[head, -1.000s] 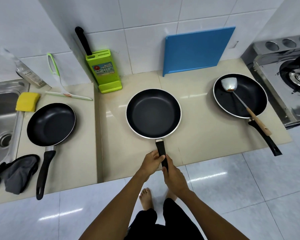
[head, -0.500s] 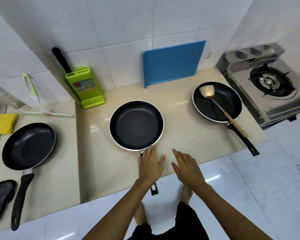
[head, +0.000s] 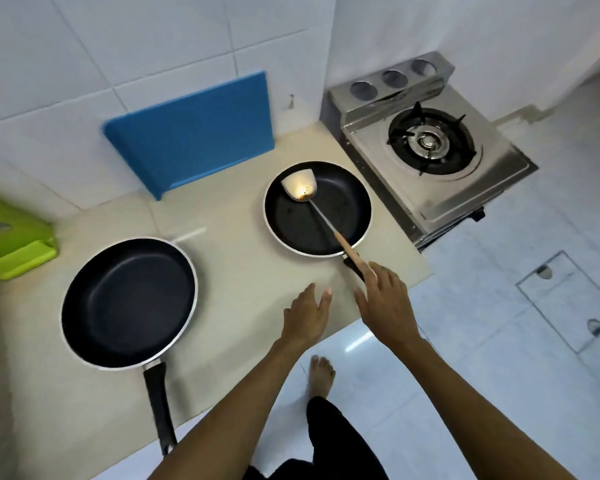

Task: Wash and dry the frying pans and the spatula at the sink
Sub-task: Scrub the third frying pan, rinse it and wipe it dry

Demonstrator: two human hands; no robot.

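1. At a tiled kitchen counter (head: pixel 243 271), a person reaches with both hands toward the frying pan (head: pixel 347 202) that sits just beside the gas stove (head: pixel 430 143).
2. Fingers straight and spread, the right hand (head: pixel 388 303) arrives at the end of the spatula (head: pixel 321 216); whether a fingertip touches the wooden handle cannot be told. It grips nothing.
3. Just beside it, the left hand (head: pixel 307 317) hovers over bare counter, fingers relaxed and holding nothing.
4. Lying across the pan, the spatula has its metal head at the far side. Its handle juts over the near rim, above the pan's own black handle.
5. Well apart from the hands, a second frying pan (head: pixel 129 303) rests on the counter, its handle pointing past the edge. A blue cutting board (head: pixel 191 133) leans against the wall behind.
6. Washing appears not yet begun; the step in hand looks like collecting the dirty pan and spatula.
7. Next, the fingers need to close on a handle and lift steadily so the loose spatula does not slide out on the way to the sink, which is out of view.
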